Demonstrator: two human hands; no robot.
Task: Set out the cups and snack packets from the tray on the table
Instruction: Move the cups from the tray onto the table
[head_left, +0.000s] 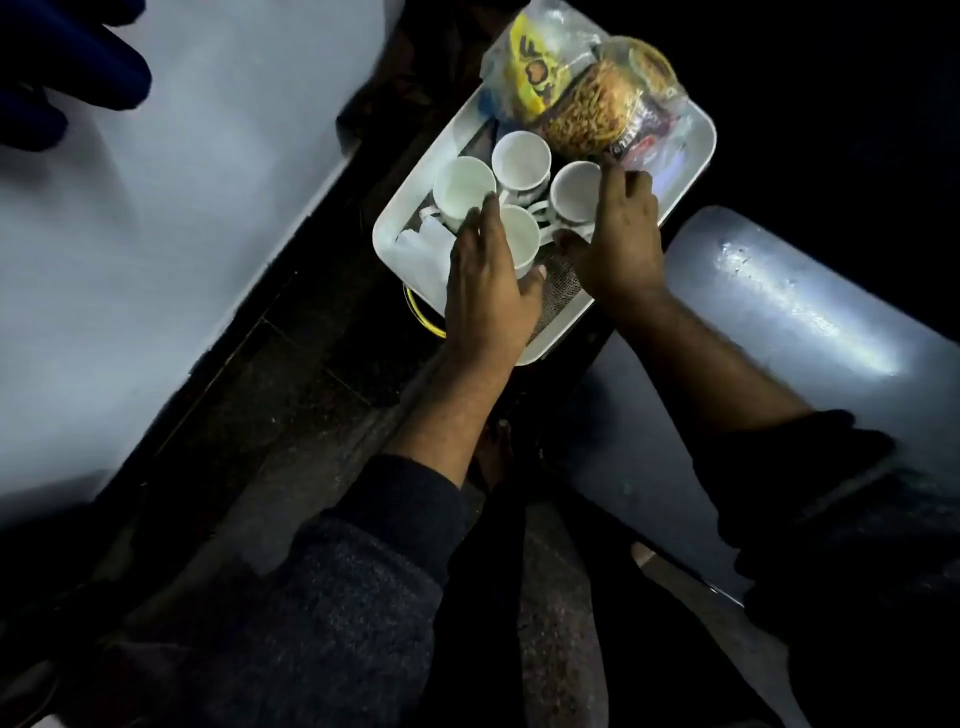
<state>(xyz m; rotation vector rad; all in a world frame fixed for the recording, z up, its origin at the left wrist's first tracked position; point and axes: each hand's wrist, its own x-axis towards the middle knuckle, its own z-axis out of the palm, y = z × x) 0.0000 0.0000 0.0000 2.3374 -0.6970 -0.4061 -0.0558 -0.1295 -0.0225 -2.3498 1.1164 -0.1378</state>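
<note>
White rectangular plastic tray (691, 150), long axis running lower-left to upper-right, four white ceramic cups (521, 158) upright and clustered on it, left hand (488, 291) grasping the nearest cup (522, 241), right hand (618, 239) curled round the rightmost cup (571, 189), clear snack packets (582, 104) at the tray's far end, pale bench (182, 208) left.

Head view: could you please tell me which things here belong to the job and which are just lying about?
Job: tray; four white cups; snack packets; left hand gripping one cup; right hand on another.
Lying about: clear plastic wrap and mesh mat in the tray.
</note>
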